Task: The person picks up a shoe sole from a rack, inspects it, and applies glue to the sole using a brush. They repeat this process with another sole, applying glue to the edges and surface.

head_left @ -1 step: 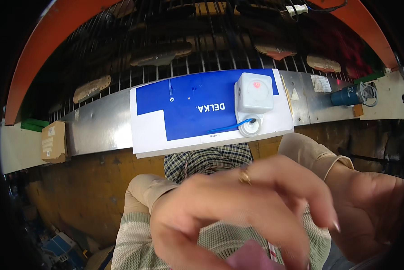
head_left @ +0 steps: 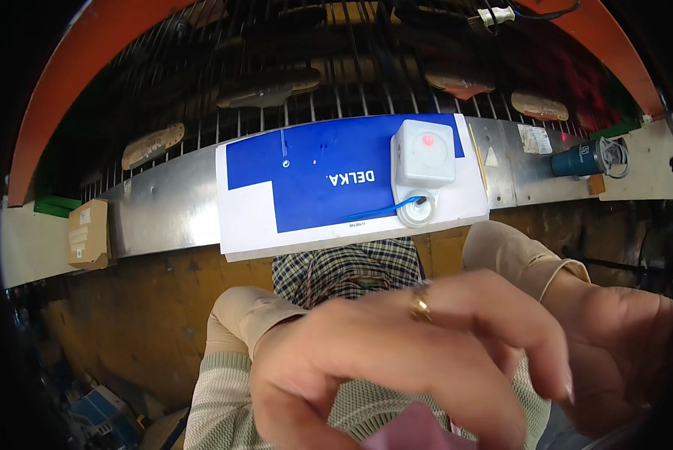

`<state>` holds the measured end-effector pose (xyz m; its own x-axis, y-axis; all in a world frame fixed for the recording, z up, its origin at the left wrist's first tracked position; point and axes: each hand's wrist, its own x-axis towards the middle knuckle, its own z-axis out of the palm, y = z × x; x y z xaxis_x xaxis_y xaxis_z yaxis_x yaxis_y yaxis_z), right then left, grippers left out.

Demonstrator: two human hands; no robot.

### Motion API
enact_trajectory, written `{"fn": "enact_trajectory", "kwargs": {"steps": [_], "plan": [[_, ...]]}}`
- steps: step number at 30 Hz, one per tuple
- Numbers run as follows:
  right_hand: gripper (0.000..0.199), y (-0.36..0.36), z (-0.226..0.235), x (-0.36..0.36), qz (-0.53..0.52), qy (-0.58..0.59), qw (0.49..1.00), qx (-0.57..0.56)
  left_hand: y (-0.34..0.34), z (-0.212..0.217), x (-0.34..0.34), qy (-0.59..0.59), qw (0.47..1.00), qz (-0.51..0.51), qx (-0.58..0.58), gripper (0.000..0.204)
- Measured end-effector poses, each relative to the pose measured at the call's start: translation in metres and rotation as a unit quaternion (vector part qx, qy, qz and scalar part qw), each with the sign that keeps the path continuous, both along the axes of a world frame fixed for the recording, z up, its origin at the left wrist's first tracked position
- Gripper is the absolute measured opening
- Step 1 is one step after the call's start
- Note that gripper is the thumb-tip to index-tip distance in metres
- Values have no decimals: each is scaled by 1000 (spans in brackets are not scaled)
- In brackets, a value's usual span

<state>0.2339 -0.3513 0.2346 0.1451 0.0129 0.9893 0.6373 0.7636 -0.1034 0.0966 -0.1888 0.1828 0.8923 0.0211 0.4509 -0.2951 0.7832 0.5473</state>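
Large and close in the lower middle is my left hand (head_left: 389, 352), a gold ring (head_left: 420, 301) on one finger. Its fingers are bent and apart, with no object seen held in them. The thumb runs out at the lower edge, beside a blurred pink piece (head_left: 411, 429) of unclear kind. At the right rim my right hand (head_left: 614, 352) is raised with the palm side showing, its fingers lost in the dark edge. Both hands are well short of the bench. On it, a white box-shaped device (head_left: 425, 154) with a round base and a blue strip (head_left: 381, 208) stands on a blue-and-white cardboard sheet (head_left: 314, 199).
A small brown carton (head_left: 89, 234) sits at the bench's left end. To the right stand a teal tumbler (head_left: 576, 160) and a paper label (head_left: 533, 139). Shoe soles (head_left: 269, 87) lie on a metal rod rack behind, under an orange frame (head_left: 59, 82).
My left hand has shifted slightly, its ringed finger and fingertips a little to the right and lower. My right hand and the things on the bench look the same.
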Motion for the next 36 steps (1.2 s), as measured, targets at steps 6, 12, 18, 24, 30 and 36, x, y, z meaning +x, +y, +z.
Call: {"fn": "enact_trajectory", "kwargs": {"steps": [6, 12, 18, 24, 30, 36], "plan": [[32, 1, 0, 2, -17, -5, 1000, -4, -25, 11, 4, -79, 996, -19, 20, 76], [31, 4, -7, 10, -46, 1, 999, -24, -23, -13, 11, -137, 988, -59, 33, 110], [31, 9, -11, 15, -82, 13, 996, -44, -53, -45, 7, -208, 971, -104, 50, 120], [30, 14, -28, 42, -298, 80, 944, -117, -42, -36, 12, -221, 961, -145, 76, 111], [72, 74, -156, 95, -416, 59, 679, -602, 31, -33, 18, -99, 913, -119, 377, 61], [100, 98, -237, 82, -410, 133, 545, -719, 100, -103, 7, 240, 520, 345, 744, 69]]}}
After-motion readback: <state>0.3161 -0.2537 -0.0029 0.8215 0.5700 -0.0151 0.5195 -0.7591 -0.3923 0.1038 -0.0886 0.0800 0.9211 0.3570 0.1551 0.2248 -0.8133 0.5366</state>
